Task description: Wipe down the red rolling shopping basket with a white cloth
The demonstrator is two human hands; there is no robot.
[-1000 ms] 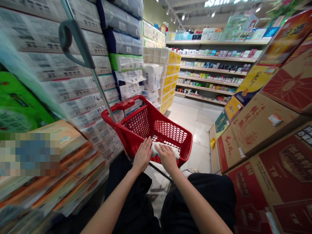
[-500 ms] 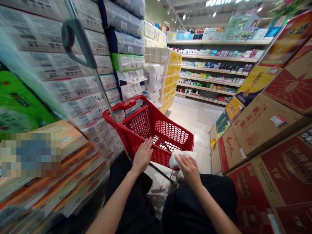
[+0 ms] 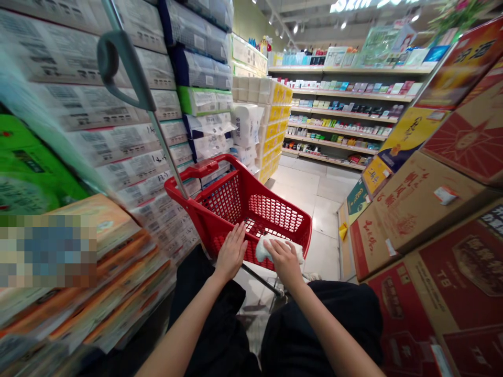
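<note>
A red plastic shopping basket on wheels stands on the aisle floor in front of my knees, with its grey pull handle raised at the upper left. My left hand lies flat on the basket's near wall, fingers stretched out. My right hand presses a white cloth against the near rim, fingers curled over it. The basket looks empty inside.
Stacked tissue packs form a wall on the left. Brown and red cartons are piled on the right. Shelves of small goods stand at the aisle's far end. Tiled floor lies open beyond the basket.
My right hand with the cloth moved right along the near rim to the corner, then came back toward the middle. My left hand stayed on the basket wall.
</note>
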